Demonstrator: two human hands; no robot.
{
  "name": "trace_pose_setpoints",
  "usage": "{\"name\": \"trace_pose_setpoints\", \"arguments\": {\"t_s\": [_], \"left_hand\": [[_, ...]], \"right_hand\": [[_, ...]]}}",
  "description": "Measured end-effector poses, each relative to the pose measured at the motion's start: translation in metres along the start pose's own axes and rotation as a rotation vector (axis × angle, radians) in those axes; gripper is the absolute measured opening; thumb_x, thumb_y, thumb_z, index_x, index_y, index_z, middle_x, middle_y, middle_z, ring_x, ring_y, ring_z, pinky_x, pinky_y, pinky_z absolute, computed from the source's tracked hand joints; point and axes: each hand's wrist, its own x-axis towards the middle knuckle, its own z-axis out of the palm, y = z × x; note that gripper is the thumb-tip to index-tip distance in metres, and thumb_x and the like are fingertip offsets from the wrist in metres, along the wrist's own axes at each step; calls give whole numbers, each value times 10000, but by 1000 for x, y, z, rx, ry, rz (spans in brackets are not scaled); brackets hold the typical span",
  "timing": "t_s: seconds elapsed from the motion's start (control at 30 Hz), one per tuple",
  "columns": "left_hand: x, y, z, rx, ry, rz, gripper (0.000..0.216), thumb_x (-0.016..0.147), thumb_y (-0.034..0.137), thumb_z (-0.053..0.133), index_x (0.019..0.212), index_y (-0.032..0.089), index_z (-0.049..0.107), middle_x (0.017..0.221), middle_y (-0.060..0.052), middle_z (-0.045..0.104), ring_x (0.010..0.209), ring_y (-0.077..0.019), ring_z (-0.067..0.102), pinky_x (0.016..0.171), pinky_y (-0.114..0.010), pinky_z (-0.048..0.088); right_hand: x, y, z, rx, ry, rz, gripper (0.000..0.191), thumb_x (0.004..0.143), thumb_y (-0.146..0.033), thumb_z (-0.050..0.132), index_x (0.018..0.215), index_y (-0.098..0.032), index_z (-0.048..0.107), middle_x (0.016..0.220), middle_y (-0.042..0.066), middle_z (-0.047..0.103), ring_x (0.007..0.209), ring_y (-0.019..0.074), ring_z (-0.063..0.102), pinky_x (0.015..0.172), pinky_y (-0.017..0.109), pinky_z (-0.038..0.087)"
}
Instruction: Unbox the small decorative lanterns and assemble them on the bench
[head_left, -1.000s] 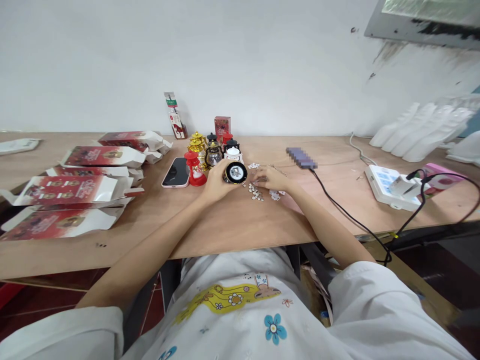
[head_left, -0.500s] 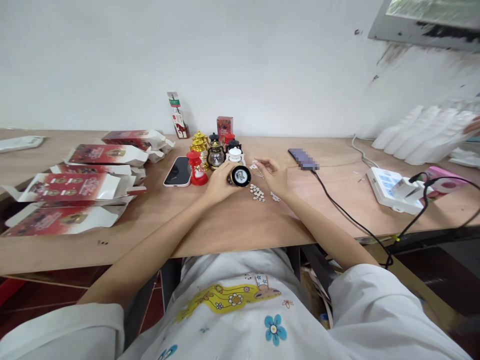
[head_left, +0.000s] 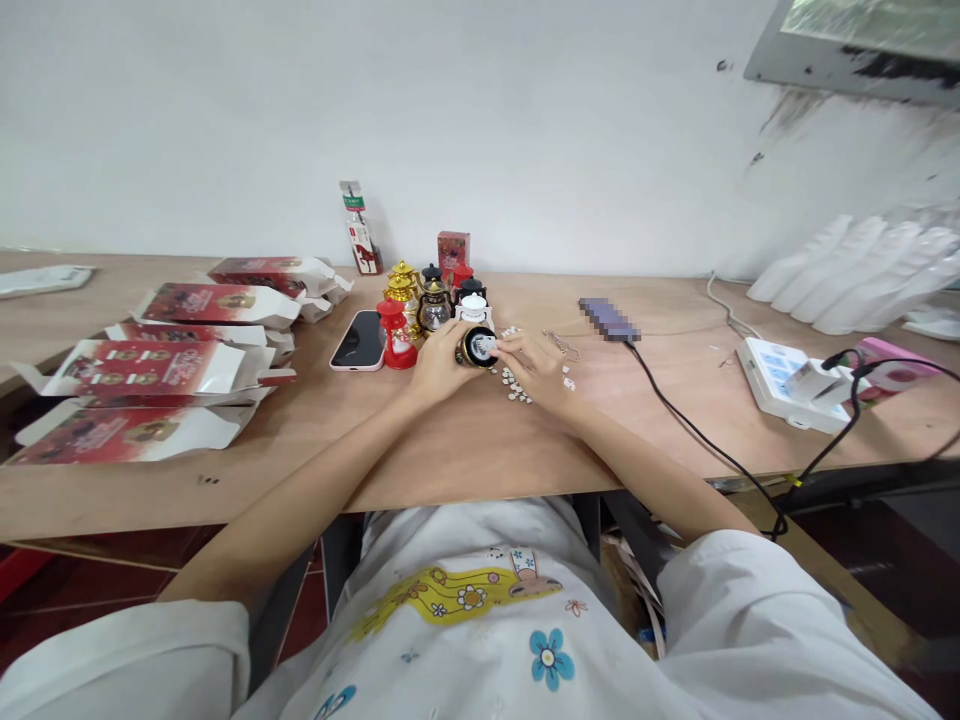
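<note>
My left hand (head_left: 437, 365) is closed around a small mini lantern (head_left: 465, 350), dark with gold trim, tipped so its round black underside faces me. The middle of that underside shows a pale recess. At its right edge, my right hand (head_left: 536, 368) pinches a small white piece (head_left: 493, 345) against the base; the fingers partly cover it. Below the right hand lie several small white pieces (head_left: 516, 388) on the table. Just behind my left hand stand more mini lanterns: a red one (head_left: 397, 340), a white one (head_left: 473, 308), and several gold and black ones.
Open red-and-white cartons (head_left: 150, 370) are stacked at the left. A phone (head_left: 358, 340) lies beside the red lantern, another dark phone (head_left: 609, 320) on a cable at right. A power strip (head_left: 787, 385) and white foam-like pieces (head_left: 847, 270) are farther right. A small red box (head_left: 454, 250) stands behind.
My right hand has moved left from above the loose white pieces to the lantern's underside, its fingers now pinched there. The left hand still holds the lantern.
</note>
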Motion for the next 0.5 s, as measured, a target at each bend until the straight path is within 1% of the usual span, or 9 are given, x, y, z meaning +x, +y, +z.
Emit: {"name": "trace_pose_setpoints", "arguments": {"t_s": [0.17,0.27,0.37,0.5], "left_hand": [[-1,0,-1,40,-2,-18,423,688,296,713,1074,184,583,1029,-60,618,965,-242,585,836,-350,471],[-1,2,-2,81,-8,-18,416,694,287,706,1077,177,588,1021,-68,616,948,-245,583,813,-346,468],[-1,4,-3,102,-15,-10,401,710,290,691,1082,180,591,1023,-69,614,949,-244,579,807,-340,463],[-1,5,-3,123,-10,-10,390,722,302,686,1082,184,594,1034,-68,613,963,-242,574,818,-336,453]], "right_hand": [[-1,0,3,-44,-7,73,237,902,-404,523,767,-236,622,753,30,684,736,165,634,722,318,498],[-1,-2,4,-28,35,56,212,903,-381,529,789,-227,619,777,38,689,778,167,651,743,313,509],[-1,-4,4,-48,55,-38,168,910,-312,529,802,-216,613,831,49,699,838,167,664,774,322,526],[0,-5,0,-82,29,-253,143,908,-189,515,795,-205,602,834,55,702,775,152,656,710,313,536]]}}
